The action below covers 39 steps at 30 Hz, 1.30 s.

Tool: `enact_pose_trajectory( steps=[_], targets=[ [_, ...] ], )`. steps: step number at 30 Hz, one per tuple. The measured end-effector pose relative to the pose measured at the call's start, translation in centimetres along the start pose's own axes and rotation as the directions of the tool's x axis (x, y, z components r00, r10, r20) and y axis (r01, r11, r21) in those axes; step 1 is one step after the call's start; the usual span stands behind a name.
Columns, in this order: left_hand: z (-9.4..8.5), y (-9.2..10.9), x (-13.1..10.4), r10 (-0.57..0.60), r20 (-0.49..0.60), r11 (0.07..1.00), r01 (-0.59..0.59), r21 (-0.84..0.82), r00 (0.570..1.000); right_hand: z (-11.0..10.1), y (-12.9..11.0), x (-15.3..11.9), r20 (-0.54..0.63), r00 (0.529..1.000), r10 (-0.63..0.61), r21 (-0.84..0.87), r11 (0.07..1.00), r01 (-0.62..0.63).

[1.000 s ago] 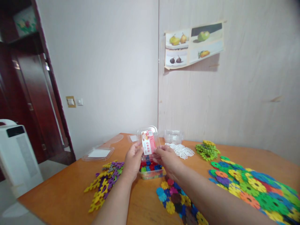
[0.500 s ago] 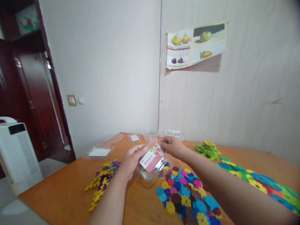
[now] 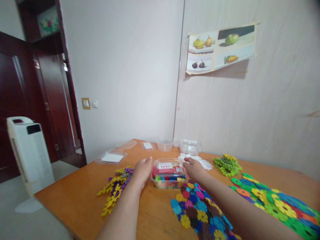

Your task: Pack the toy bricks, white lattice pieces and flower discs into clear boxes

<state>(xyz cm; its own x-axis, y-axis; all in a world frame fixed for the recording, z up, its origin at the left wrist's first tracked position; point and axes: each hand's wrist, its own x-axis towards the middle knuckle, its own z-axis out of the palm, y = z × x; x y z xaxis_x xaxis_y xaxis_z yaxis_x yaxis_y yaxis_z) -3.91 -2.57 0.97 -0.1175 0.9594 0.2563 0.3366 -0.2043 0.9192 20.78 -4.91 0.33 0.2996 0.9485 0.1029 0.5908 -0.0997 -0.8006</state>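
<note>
Labelled lid (image 3: 169, 167) atop box (image 3: 167, 184), long axis left-right; hands (image 3: 142, 171) gripping opposite ends.

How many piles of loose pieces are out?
5: purple-yellow pile at left, white pile behind the right hand, green pile further right, mixed flower-disc pile front centre, brighter disc pile far right.

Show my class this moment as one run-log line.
left hand: at clear box | right hand: at opposite side | labelled lid: atop

Clear lidded box (image 3: 168, 185), upright, colourful pieces (image 3: 169, 178) inside
</note>
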Motion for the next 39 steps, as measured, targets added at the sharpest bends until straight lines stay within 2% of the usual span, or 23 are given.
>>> enact_pose_trajectory(
  steps=[7, 13, 17, 23, 27, 31, 39],
  targets=[
    [0.4, -0.5, 0.1, -0.008, 0.084, 0.996, 0.015, -0.085, 0.996, -0.5, -0.1, -0.5, 0.037, 0.993, -0.113, -0.22, 0.968, 0.118],
    [0.9, -1.3, 0.3, -0.028, 0.118, 1.0, 0.027, 0.012, 0.993, -0.6, -0.7, -1.1, 0.051, 0.984, -0.172, -0.329, 0.927, 0.179],
    [1.1, -1.5, 0.4, -0.026, 0.101, 1.0, 0.025, 0.011, 0.995, -0.2, -0.6, -0.8, 0.056, 0.986, -0.159, -0.331, 0.928, 0.169],
    [1.4, -1.2, 0.3, -0.09, 0.045, 0.987, 0.095, -0.132, 0.995, 0.6, 0.0, -0.5, 0.044, 0.988, -0.145, -0.249, 0.957, 0.151],
    [1.3, -1.2, 0.2, -0.07, 0.091, 0.987, 0.082, -0.137, 0.993, 0.8, 0.5, -0.8, 0.06, 0.983, -0.172, -0.162, 0.97, 0.179],
    [1.1, -1.0, 0.1, -0.058, 0.121, 0.993, 0.069, -0.095, 0.991, 0.7, 0.5, -1.0, 0.073, 0.976, -0.206, -0.151, 0.965, 0.215],
    [0.7, -0.1, -0.5, -0.11, 0.132, 0.982, 0.129, -0.141, 0.985, 0.8, 0.9, -1.1, 0.104, 0.974, -0.202, -0.1, 0.972, 0.212]
  ],
)
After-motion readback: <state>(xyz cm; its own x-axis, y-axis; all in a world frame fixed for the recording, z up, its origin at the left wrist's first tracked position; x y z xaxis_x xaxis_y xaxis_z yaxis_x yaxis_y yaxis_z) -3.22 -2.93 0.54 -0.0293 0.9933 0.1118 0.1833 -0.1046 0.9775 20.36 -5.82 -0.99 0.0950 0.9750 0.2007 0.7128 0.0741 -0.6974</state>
